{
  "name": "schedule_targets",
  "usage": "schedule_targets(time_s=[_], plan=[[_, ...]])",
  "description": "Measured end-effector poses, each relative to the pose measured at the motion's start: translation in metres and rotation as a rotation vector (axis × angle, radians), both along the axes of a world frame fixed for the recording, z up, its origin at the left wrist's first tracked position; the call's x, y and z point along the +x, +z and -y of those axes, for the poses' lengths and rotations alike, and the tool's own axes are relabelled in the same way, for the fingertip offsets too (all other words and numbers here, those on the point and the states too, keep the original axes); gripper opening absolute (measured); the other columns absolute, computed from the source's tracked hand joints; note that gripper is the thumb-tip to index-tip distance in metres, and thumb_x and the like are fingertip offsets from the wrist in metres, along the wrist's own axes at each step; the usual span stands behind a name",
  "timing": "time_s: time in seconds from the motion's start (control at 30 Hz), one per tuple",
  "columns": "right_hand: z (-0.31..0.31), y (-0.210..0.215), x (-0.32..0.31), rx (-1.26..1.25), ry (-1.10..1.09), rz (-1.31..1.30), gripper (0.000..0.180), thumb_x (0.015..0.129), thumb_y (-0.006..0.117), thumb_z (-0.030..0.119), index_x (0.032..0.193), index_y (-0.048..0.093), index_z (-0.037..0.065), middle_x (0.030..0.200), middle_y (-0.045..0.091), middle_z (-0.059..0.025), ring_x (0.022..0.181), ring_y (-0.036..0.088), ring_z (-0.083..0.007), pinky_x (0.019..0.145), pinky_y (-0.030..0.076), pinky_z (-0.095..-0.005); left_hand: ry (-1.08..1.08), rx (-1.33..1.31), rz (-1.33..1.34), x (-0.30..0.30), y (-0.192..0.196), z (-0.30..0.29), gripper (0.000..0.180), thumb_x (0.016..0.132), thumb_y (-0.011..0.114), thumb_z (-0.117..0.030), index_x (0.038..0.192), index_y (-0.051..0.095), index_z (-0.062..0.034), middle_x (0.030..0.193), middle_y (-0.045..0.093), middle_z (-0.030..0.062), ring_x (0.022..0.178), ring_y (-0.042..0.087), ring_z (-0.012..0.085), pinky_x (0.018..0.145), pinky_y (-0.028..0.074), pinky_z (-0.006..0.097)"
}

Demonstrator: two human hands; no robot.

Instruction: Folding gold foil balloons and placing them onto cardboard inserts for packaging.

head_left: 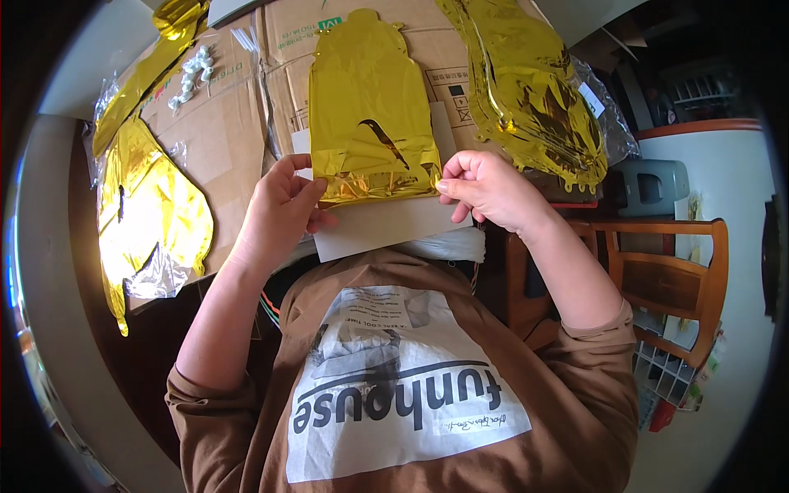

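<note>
A flat gold foil balloon (370,90) lies in front of me, its near edge folded over a white card (386,226). My left hand (288,197) pinches the near left corner of the foil between thumb and fingers. At the near right corner, my right hand (481,187) grips the foil the same way. A dark curved mark or slit shows on the balloon's lower half. Part of the white card is hidden beneath the foil.
Opened cardboard (238,131) covers the table. More gold foil balloons lie at the right (534,99) and left (152,197). A small white cluster (193,78) rests at the far left. A wooden chair (666,279) and a grey-blue plastic stool (653,185) stand to the right.
</note>
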State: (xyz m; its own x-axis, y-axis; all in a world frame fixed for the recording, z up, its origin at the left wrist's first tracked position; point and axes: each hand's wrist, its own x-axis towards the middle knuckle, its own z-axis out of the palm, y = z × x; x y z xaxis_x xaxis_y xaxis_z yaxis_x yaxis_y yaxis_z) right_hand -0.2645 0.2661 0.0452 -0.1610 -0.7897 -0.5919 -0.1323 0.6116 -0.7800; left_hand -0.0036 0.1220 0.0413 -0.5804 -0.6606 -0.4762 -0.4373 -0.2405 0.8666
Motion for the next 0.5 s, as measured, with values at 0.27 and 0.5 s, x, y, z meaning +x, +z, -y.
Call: schedule_targets(time_s=[0.27,0.5], plan=[[-0.0021,-0.0010,0.0006,-0.054,-0.072,0.055,0.015,0.099,0.066,0.013,0.103,0.064,-0.001,0.087,0.068,-0.0049,0.065,0.069,-0.0108,0.047,0.045,-0.0217,0.025,0.025,-0.033,0.0034,-0.0011,0.0003,0.050,0.104,0.062,-0.018,0.146,0.043,0.0024,0.097,0.069,0.0082,0.074,0.072,0.0127,0.062,0.054,0.022],[0.0009,-0.0022,-0.0002,-0.048,-0.068,0.031,0.015,0.098,0.068,0.012,0.100,0.065,-0.003,0.088,0.071,-0.0082,0.067,0.072,-0.0130,0.049,0.050,-0.0225,0.043,0.054,-0.057,0.0026,-0.0038,0.0011,0.052,0.103,0.062,-0.015,0.147,0.041,0.0039,0.094,0.068,0.0086,0.073,0.072,0.0146,0.064,0.057,0.025]])
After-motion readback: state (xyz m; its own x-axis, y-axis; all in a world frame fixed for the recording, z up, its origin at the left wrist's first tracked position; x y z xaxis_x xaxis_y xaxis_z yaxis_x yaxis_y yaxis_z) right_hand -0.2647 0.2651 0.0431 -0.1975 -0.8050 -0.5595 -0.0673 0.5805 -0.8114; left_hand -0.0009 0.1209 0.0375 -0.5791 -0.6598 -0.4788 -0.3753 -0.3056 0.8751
